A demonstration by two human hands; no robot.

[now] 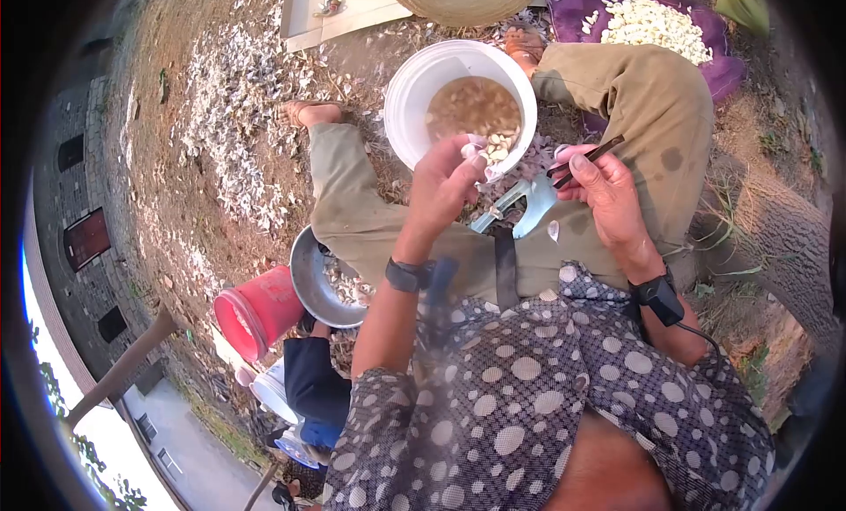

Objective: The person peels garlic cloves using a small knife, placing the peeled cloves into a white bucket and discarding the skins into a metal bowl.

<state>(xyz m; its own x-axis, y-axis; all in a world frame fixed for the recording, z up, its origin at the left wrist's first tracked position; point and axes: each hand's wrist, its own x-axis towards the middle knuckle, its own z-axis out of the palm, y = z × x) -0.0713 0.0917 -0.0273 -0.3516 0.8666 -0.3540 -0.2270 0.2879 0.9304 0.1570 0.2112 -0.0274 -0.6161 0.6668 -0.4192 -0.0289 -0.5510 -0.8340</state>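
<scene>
Over the near edge of a white bucket (403, 97), my left hand (447, 183) pinches a pale garlic clove (471, 151). Brownish water with peeled cloves (499, 146) fills the bucket's bottom. To the right, my right hand (602, 192) is closed round a thin dark tool (603, 148), which looks like a small knife; a bit of skin shows near the fingertips. Between and below the hands, a light blue plastic piece (534, 204) lies by my lap with a dark strap (506, 269). One pale flake (553, 231) is beneath my right hand.
Peeled cloves (656, 28) lie on purple cloth (724, 70) at upper right. A straw hat (463, 2) and cardboard (304, 18) are at the top. Left stand a metal basin (308, 286) and red bucket (278, 304), near another person's dark-clothed leg (315, 379). A tree trunk (784, 238) rises right.
</scene>
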